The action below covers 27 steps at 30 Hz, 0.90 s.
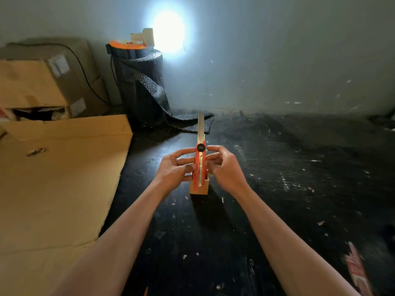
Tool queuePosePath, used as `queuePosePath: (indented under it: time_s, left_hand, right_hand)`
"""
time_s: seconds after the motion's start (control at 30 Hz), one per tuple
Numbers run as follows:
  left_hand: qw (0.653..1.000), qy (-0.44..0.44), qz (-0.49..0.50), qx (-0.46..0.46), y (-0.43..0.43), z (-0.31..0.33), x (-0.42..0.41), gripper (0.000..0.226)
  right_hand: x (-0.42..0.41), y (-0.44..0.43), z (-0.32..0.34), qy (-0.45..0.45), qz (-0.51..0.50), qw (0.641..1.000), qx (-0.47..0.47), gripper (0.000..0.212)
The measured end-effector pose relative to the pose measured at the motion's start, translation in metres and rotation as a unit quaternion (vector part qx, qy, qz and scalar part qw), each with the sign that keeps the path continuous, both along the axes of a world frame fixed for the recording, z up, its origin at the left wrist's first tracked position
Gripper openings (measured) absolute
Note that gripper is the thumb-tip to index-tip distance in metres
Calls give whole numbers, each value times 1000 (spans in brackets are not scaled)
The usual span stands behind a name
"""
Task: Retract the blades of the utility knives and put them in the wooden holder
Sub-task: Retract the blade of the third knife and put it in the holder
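Your cardboard sheet [57, 180] lies at nine o'clock. Dead centre, your left hand [174, 167] and right hand [224, 165] pinch the orange utility knife [200, 165], upright in the wooden holder [199, 188]; its blade [201, 127] is out, retraction pending.

In front of me the dark floor [277, 189] is speckled with pale scraps. On it sit my wooden holder [199, 189], flat cardboard [59, 184] on the left, and a black bubble-wrap roll [142, 88] by the wall.
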<state>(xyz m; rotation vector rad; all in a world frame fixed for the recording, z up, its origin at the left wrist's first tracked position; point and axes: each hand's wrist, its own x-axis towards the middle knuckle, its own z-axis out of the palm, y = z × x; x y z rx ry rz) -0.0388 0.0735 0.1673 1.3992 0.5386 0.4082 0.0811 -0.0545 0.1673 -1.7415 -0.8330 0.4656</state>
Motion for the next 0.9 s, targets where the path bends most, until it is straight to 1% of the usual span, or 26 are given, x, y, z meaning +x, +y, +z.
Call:
queuePosePath:
  time_s: [0.1,0.17,0.23,0.33,0.43,0.53,0.77,0.9]
  left_hand:
    - [1000,-11,-10,9,-3,13,1,44]
    - [1000,-12,-10,23,-4,20,1,44]
    - [999,-13,-10,35,-3,25,1,45]
    - [999,-15,-14,37,-3,29,0,47]
    - [999,-15,-15,37,-5,31,-2,50]
    - [999,-21,-13,31,-7,32,-3,48]
    - [999,-34,-21,8,-11,39,-3,50]
    - [999,-34,-19,-4,-12,43,-2,54]
  right_hand:
    - [5,4,24,-85,-12,996,-4,41]
    - [8,6,36,-126,-9,992,-13,35]
    - [9,7,42,-147,-9,989,-18,28]
    - [8,5,46,-152,-13,988,-12,23]
    - [4,0,47,-155,-6,988,-20,23]
    - [2,-6,44,-156,9,987,-28,24]
    - [-7,-20,36,-144,27,988,-41,22]
    - [-9,-27,30,-127,12,991,-37,16]
